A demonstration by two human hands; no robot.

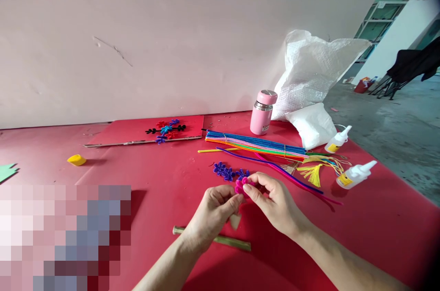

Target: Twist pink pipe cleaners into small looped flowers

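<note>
Above the red table, a small bright pink pipe-cleaner flower (242,184) is pinched between the fingertips of both hands. My left hand (218,211) grips its lower left side, and my right hand (271,199) holds it from the right. Just beyond lie several purple pipe-cleaner flowers (227,172). A piece of green bamboo-like stick (233,242) rests on the table, partly covered by my left wrist. Below my left fingers shows a small beige piece (235,221); whether it is held I cannot tell. Loose blue and pink pipe cleaners (292,169) extend behind my right hand.
Beyond are a bundle of coloured pipe cleaners (254,143), a pink thermos (262,114) and bubble wrap (309,66). Two glue bottles (354,176) (338,139) and a yellow tassel (311,172) lie right. Finished flowers (167,129) and a yellow object (76,160) are left.
</note>
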